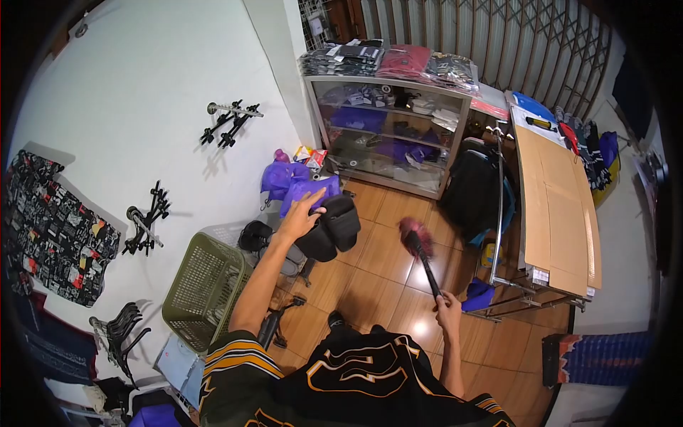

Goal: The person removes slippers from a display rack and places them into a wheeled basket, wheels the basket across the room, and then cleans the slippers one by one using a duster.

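Note:
My right hand [448, 313] is closed round the black handle of a duster [425, 265]. Its fluffy dark red head [414, 236] points away from me, above the tiled floor. My left hand [302, 218] reaches forward with its fingers stretched and somewhat apart. Those fingers lie over or just above a purple plastic bag [313, 191]; whether they touch it I cannot tell. Right beside this hand is a black padded item in two rounded sections [340, 222], its exact kind unclear. Grey and black shoes [257, 236] show behind my left forearm.
A green plastic basket [203, 285] stands by the left wall. Ahead is a glass display cabinet [391, 135] with packed clothes [404, 61] on top. On the right, cardboard [558, 199] lies over a metal rack [500, 213], near a black bag [471, 181]. Hangers [117, 331] stick out from the wall.

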A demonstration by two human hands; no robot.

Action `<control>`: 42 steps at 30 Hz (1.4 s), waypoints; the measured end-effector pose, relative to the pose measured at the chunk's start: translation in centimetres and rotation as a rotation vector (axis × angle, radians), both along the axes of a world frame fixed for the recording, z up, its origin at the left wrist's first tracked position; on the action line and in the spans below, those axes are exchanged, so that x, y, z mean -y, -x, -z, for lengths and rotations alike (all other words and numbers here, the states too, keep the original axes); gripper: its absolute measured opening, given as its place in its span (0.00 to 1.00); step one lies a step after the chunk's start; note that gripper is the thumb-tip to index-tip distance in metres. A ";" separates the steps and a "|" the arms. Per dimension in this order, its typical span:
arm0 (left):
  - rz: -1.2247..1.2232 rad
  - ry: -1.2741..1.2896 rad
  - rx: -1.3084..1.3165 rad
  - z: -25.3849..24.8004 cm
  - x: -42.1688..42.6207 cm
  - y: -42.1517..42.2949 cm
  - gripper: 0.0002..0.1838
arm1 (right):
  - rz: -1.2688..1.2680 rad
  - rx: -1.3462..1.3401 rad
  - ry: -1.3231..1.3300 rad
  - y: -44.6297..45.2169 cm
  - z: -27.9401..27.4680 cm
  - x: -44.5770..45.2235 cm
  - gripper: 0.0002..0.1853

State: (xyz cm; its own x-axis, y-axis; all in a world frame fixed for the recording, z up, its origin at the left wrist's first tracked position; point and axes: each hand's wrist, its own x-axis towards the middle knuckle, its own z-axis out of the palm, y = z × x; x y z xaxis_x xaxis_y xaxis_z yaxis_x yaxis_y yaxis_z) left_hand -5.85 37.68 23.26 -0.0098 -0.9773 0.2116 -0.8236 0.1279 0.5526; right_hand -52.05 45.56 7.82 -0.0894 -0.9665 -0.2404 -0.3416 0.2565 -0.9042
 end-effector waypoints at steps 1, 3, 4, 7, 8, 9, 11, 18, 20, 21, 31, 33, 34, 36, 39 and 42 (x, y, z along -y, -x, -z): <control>0.001 -0.002 0.000 -0.6 -0.4 0.3 0.32 | 0.059 0.149 -0.061 0.4 -1.5 -0.1 0.16; -0.109 0.037 0.215 -1.2 -0.8 0.9 0.34 | 0.102 0.250 -0.081 0.6 -4.6 -0.1 0.15; -0.103 0.036 0.217 -0.6 -0.8 0.7 0.34 | 0.094 0.316 -0.081 0.9 -5.7 0.0 0.15; -0.148 0.192 0.137 0.9 -0.3 -0.2 0.34 | 0.086 0.461 -0.078 1.1 -8.4 0.3 0.17; -0.165 0.204 0.068 1.0 -0.2 -0.3 0.30 | 0.070 0.536 -0.078 1.0 -8.8 0.4 0.18; -0.186 0.215 -0.001 1.1 -0.3 -0.4 0.27 | 0.073 0.538 -0.081 0.7 -8.9 0.3 0.18; -0.206 0.118 -0.154 1.2 -0.1 -0.7 0.25 | -0.087 0.734 -0.095 0.3 -9.0 0.4 0.19; -0.204 0.092 -0.488 2.8 0.5 -2.9 0.24 | -0.457 0.144 -0.338 -0.4 -4.0 -0.7 0.17; -0.205 0.086 -0.540 2.6 0.4 -3.1 0.24 | -0.431 -0.039 -0.241 -0.2 -1.4 -0.8 0.18; -0.204 0.080 -0.592 2.4 0.4 -3.2 0.24 | -0.363 -0.113 -0.153 0.0 -1.0 -0.7 0.16; -0.228 -0.054 -0.775 1.6 0.1 -1.9 0.28 | -0.151 0.917 -0.210 -2.8 -9.8 1.3 0.18; -0.233 -0.069 -0.800 1.2 0.3 -1.2 0.28 | -0.239 0.812 -0.254 -3.8 -7.7 1.8 0.18; -0.240 -0.085 -0.826 0.9 0.3 -1.0 0.28 | -0.264 0.602 -0.263 -4.3 -6.5 1.9 0.17; -0.252 -0.084 -0.832 0.1 0.1 -0.5 0.28 | -0.325 0.146 -0.204 -4.9 -4.8 1.7 0.14; -0.252 -0.100 -0.810 -0.1 0.1 -1.2 0.30 | -0.327 -0.133 0.123 -3.9 3.7 0.6 0.15; -0.267 -0.087 -0.796 -0.2 -0.5 -1.8 0.31 | -0.222 0.173 -0.190 -2.7 -0.9 -0.1 0.15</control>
State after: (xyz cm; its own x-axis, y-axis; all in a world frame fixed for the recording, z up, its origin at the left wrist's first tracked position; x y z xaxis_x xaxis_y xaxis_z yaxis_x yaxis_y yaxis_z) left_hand -4.10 38.19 23.49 0.3442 -0.9387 -0.0186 -0.1806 -0.0857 0.9798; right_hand -49.35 45.62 8.75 0.1761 -0.8943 -0.4114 -0.2533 0.3627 -0.8968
